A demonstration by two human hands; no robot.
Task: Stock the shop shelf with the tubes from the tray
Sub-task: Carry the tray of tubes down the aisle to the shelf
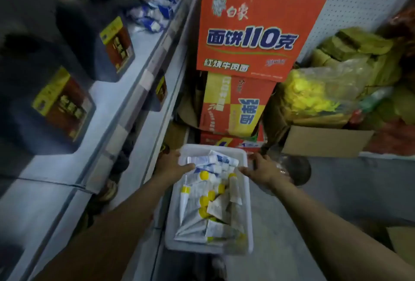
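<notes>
Tray (249, 213), white plastic, sits at 6 o'clock in the view; whether anything supports it from below cannot be told. The left hand (173, 165) takes the rim at the tray's 10 o'clock and the right hand (263, 169) at its 2 o'clock. Each grip pinches the rim, thumb inside, fingers hidden beneath. Holding opposite sides is judged to keep the load level. Tubes (197, 209), white with yellow caps, lie heaped loose inside the tray. The shelf (116, 105) at 9 o'clock carries dark jugs (54, 110), with no tubes seen on it. Stacked cartons (256, 33) stand at 12 o'clock. Stocking is judged not yet begun.
</notes>
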